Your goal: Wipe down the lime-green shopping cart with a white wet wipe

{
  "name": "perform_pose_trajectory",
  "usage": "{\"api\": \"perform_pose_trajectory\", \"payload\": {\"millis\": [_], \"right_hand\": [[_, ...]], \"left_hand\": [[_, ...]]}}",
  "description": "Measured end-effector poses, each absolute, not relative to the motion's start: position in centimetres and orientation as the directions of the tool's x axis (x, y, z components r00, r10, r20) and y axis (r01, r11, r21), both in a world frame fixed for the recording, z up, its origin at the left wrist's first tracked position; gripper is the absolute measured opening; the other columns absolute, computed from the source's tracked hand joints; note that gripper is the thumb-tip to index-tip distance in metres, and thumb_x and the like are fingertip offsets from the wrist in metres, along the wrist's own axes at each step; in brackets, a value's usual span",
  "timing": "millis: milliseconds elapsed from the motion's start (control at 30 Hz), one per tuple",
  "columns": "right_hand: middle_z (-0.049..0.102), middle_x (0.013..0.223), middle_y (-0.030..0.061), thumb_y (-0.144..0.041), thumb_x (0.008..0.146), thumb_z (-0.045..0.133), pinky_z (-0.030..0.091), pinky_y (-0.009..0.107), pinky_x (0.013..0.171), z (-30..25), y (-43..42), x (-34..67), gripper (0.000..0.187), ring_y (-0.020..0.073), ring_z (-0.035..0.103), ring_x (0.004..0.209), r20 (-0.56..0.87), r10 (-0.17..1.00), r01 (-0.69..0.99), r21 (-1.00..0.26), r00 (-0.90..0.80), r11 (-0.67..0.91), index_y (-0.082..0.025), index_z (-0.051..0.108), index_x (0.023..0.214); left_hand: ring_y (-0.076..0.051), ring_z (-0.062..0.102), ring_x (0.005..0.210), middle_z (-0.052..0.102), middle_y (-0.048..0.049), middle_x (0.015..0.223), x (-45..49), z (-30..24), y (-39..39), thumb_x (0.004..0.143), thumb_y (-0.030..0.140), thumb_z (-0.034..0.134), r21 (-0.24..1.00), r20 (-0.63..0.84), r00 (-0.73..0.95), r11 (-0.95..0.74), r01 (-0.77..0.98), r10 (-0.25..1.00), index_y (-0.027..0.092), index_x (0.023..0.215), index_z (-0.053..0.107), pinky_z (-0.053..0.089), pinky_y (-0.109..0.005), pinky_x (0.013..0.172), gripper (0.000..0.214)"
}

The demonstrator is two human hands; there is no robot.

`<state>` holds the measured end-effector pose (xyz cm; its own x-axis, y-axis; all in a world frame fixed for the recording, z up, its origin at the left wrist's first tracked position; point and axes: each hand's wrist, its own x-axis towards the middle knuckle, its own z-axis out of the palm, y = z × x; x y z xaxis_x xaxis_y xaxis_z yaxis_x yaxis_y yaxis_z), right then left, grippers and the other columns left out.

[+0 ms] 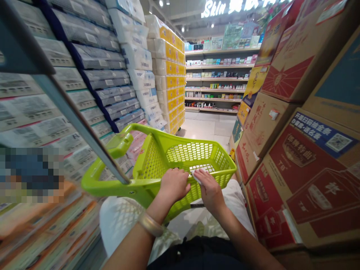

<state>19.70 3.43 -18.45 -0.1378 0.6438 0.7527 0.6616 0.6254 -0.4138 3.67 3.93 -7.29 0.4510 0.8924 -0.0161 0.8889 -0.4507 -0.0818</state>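
Note:
A bright green plastic shopping basket cart (225, 165) with lattice walls stands before my knees, and no goods show inside. My left hand (174, 183), with a gold bangle on its wrist, is closed over the near rim. Just right of it, my right hand (209, 189) presses a folded white cloth or tissue (197, 176) onto the same rim. Part of the white piece is hidden under the fingers. To the left, a grey metal pole (81, 127), the cart's handle, slants up from the green frame.
Stacked tissue packs (98, 63) line the left side, with yellow-and-white packs (170, 75) farther on. Printed cartons (303, 157) rise close on the right. Shelves of small boxes and bottles (219, 78) stand at the back, beyond pale floor tiles (205, 123).

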Motion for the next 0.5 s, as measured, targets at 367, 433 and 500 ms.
{"api": "perform_pose_trajectory", "payload": {"millis": [367,433,500], "right_hand": [[0.067,0.128,0.0066,-0.006,0.089,0.041,0.048,0.045,0.108,-18.4,3.0,19.0,0.049,0.0218,0.059,0.126,0.742,0.641,0.64,-0.399,-0.194,0.656,-0.024,0.062,0.13],[0.069,0.125,0.0067,-0.007,0.089,0.041,0.048,0.046,0.108,-18.6,3.3,19.7,0.048,0.0225,0.06,0.124,0.745,0.655,0.679,-0.418,-0.125,0.604,-0.024,0.064,0.127],[0.07,0.122,0.0078,-0.007,0.09,0.041,0.048,0.049,0.107,-18.7,3.5,20.2,0.046,0.0241,0.062,0.122,0.743,0.668,0.719,-0.448,-0.031,0.532,-0.024,0.066,0.124]], "left_hand": [[-0.03,0.069,0.093,0.074,-0.0133,0.094,3.4,-7.4,4.0,0.086,0.03,0.054,-0.091,-0.013,0.387,-0.386,0.918,0.922,0.018,0.091,0.071,0.051,-0.039,0.079,0.021],[-0.03,0.069,0.092,0.074,-0.0131,0.094,3.4,-7.5,3.9,0.086,0.03,0.054,-0.093,-0.009,0.387,-0.387,0.918,0.922,0.018,0.09,0.071,0.052,-0.04,0.078,0.021],[-0.03,0.069,0.091,0.074,-0.0127,0.092,3.4,-7.5,3.8,0.086,0.03,0.053,-0.096,-0.008,0.386,-0.385,0.918,0.922,0.018,0.09,0.071,0.052,-0.04,0.077,0.022]]}}
